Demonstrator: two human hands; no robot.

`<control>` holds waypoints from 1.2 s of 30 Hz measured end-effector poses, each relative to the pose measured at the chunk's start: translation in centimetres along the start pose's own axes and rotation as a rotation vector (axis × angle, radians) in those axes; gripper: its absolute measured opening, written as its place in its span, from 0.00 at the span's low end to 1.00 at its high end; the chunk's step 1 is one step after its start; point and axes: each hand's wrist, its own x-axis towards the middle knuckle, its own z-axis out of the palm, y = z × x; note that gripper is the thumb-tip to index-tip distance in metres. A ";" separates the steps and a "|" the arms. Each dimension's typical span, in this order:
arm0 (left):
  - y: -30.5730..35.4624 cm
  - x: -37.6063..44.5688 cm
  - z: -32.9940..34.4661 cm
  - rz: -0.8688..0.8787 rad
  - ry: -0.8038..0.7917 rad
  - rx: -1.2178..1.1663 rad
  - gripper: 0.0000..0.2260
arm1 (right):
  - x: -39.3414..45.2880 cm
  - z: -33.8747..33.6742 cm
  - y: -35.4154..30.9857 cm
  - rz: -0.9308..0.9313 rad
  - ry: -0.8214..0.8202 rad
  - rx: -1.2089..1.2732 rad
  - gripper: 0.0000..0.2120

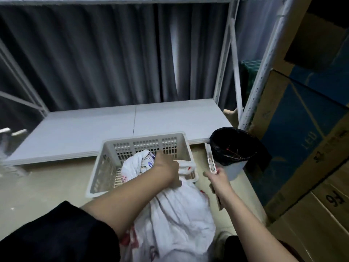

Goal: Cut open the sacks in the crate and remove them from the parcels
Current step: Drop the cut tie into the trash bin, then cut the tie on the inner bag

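Fingers of left hand (166, 165) grip a sack (137, 163) inside the crate (105, 148); right hand (217, 176) pinches a cutter (211, 161) beside the bin (232, 167).

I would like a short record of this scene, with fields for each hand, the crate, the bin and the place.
left hand: reaches into the crate, on a white sack
right hand: grips a white cutter
crate: pale, slotted, on the floor
bin: black liner, right of the crate
place: white shelf, grey curtain behind
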 end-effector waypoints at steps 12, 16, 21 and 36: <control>-3.5 -6.0 3.8 -0.100 0.120 -0.077 0.26 | -5.0 0.0 1.7 0.111 0.000 0.258 0.05; -5.1 -6.9 3.5 -0.122 0.095 -0.271 0.24 | -5.6 0.1 -3.7 -0.138 0.067 0.191 0.09; -7.1 -8.0 -0.3 -0.142 0.411 -0.944 0.20 | -8.1 1.2 -11.9 -0.369 -0.063 0.198 0.16; -12.4 -9.9 -3.3 -0.190 0.286 -1.873 0.12 | -13.5 7.3 -17.1 -0.224 -0.507 0.448 0.07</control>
